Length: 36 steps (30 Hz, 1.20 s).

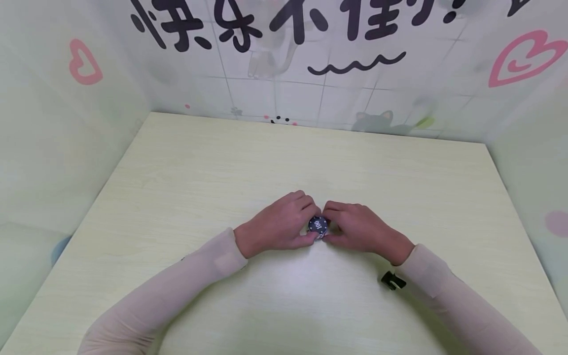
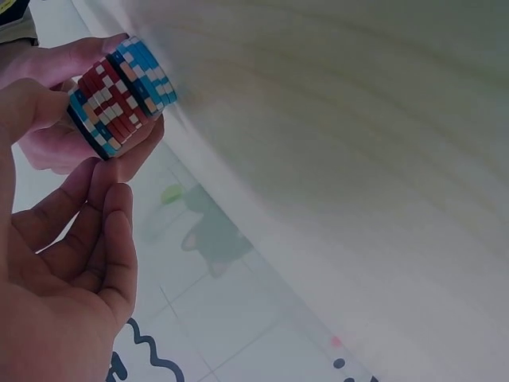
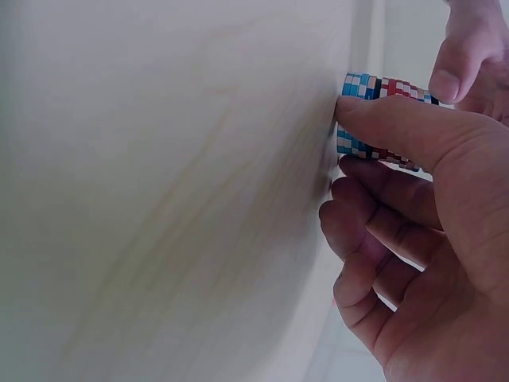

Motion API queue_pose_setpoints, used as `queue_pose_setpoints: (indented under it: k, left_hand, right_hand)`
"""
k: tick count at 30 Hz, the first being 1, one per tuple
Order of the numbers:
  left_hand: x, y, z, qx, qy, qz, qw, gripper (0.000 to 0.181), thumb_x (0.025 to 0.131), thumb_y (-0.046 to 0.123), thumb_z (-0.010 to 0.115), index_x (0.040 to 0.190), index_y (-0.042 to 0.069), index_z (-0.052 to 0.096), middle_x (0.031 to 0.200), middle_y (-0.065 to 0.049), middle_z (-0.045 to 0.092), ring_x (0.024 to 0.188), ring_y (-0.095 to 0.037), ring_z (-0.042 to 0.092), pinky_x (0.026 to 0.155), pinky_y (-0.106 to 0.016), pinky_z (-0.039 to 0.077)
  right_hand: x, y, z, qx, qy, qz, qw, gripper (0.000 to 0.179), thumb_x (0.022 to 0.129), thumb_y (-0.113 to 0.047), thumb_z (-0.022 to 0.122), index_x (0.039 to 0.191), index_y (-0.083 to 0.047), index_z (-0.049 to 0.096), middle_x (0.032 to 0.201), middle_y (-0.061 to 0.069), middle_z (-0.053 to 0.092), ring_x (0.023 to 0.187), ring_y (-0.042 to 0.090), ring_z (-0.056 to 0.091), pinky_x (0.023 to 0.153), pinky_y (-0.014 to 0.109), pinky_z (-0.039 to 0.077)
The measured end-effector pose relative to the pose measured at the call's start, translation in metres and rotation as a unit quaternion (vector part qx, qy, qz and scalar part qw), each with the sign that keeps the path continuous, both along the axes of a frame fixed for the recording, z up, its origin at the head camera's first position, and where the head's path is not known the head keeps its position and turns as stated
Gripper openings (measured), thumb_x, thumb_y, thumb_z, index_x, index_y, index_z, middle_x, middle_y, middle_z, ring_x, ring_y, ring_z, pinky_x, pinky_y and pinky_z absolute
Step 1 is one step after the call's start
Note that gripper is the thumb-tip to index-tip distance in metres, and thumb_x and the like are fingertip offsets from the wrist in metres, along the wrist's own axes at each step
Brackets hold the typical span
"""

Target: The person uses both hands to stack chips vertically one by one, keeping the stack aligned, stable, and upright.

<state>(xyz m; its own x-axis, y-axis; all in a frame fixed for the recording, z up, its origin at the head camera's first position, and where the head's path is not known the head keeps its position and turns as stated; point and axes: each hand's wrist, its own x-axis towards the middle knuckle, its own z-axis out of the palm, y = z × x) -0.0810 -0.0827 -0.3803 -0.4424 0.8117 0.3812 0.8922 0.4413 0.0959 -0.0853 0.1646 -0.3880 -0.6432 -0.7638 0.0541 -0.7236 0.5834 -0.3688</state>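
A stack of poker chips [image 1: 317, 225] stands on the table between the two hands, its dark top chip marked 100. From the side in the left wrist view, the stacked chips [image 2: 111, 102] show blue, red and white edges with dark bands. My left hand [image 1: 284, 223] pinches the stack at its upper end, thumb on the near side and fingertips opposite. Lower down, near the tabletop, my right hand [image 1: 357, 228] grips the same stack between thumb [image 3: 390, 119] and index finger. Its other fingers lie curled below the stack in the right wrist view.
A small black clip-like object [image 1: 393, 281] lies on the pale wooden table [image 1: 213, 162] beside the right sleeve. Printed white curtains [image 1: 275, 88] with dark lettering and pink hearts enclose the back and sides of the table.
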Motion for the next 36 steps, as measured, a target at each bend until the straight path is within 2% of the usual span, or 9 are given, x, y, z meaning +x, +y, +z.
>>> queue_pose_setpoints:
  k: [23,32,36]
  left_hand:
    - [0.0030,0.0003,-0.0004,0.006,-0.007,0.002,1.0000,0.023,0.095,0.023,0.080,0.107,0.005,0.075,0.100,-0.003,0.071,0.091,-0.021,0.062,0.086,-0.030,0.052]
    - [0.0031,-0.0013,-0.0012,0.007,-0.008,0.001,0.9999,0.028,0.094,0.027,0.083,0.108,0.005,0.074,0.100,-0.003,0.070,0.091,-0.021,0.061,0.087,-0.030,0.052]
    - [0.0004,-0.0039,-0.0007,0.022,-0.031,0.005,0.9993,0.033,0.095,0.031,0.082,0.111,0.003,0.076,0.103,-0.004,0.071,0.095,-0.023,0.063,0.089,-0.032,0.053]
  right_hand:
    - [0.0011,0.0017,-0.0019,-0.005,-0.008,-0.005,0.9999,0.027,0.089,-0.018,0.090,0.111,-0.009,0.077,0.104,-0.006,0.066,0.072,0.006,0.051,0.063,0.025,0.047]
    - [0.0005,0.0011,-0.0016,-0.003,-0.003,-0.001,1.0000,0.028,0.089,-0.018,0.091,0.111,-0.008,0.077,0.104,-0.005,0.066,0.073,0.007,0.052,0.064,0.026,0.048]
    - [-0.0007,0.0036,0.0002,0.001,-0.002,0.005,1.0000,0.028,0.089,-0.018,0.090,0.112,-0.008,0.078,0.106,-0.004,0.068,0.074,0.007,0.054,0.065,0.026,0.049]
